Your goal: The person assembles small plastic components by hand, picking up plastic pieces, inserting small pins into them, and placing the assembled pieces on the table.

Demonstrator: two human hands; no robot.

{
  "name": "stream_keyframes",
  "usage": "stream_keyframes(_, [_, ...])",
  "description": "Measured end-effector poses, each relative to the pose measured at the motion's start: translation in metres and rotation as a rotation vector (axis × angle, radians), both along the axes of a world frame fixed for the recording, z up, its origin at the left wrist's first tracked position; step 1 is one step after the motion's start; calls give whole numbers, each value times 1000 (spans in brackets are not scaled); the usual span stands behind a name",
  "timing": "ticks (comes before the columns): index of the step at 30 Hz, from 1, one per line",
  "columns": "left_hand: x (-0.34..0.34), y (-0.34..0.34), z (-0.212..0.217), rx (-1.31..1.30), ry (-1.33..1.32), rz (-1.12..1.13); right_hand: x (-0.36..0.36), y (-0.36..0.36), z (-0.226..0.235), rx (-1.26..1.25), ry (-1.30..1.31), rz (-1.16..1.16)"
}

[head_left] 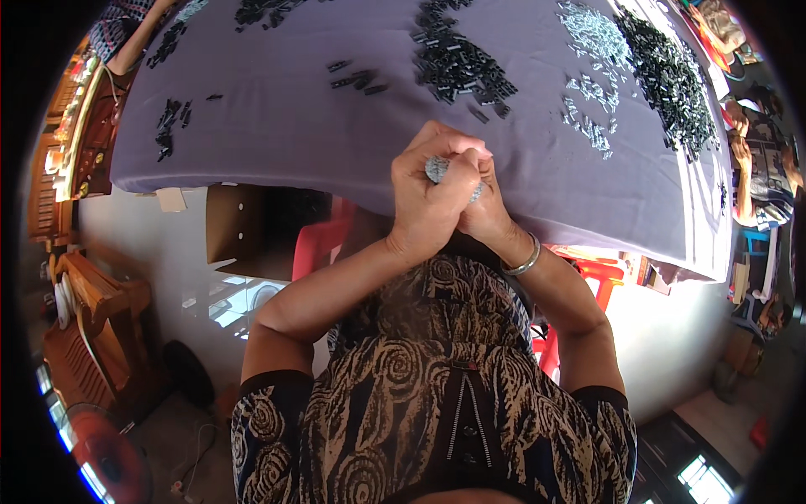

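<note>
My two hands are pressed together just above the near edge of the cloth-covered table. My left hand (420, 197) is closed, its fingers wrapped against those of my right hand (485, 206), which is also closed. Between them is a grey, speckled, rod-like thing (436, 169). One rounded end shows by the left hand and a bit more shows lower down between the palms; the fingers hide the rest, so its kind is unclear. Beyond the hands lies a heap of small black oblong pieces (462, 67), with a few loose black pieces (361, 80) to its left.
Small silvery metal pieces (592, 38) spread at the table's far right, beside a large black heap (676, 88). More black pieces (170, 126) lie at left on the purple-grey cloth (277, 126). A cardboard box (222, 223) and red chair (319, 239) stand below. Other people sit around the table.
</note>
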State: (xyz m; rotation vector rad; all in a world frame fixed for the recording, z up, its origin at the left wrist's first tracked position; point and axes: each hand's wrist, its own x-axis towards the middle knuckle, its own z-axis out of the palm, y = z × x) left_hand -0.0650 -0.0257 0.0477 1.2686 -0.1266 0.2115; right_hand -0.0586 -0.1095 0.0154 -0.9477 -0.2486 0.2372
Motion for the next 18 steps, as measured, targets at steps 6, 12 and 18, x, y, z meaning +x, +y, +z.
stream_keyframes(6, [3, 1, -8, -101, 29, -13, 3, 1, -6, -16, -107, -6])
stream_keyframes(12, [10, 1, -12, -72, 126, -31, 10, 0, -6, -174, 119, -94])
stream_keyframes(18, [14, 4, -12, 150, -145, 25, 22, -9, 15, 111, 509, 24])
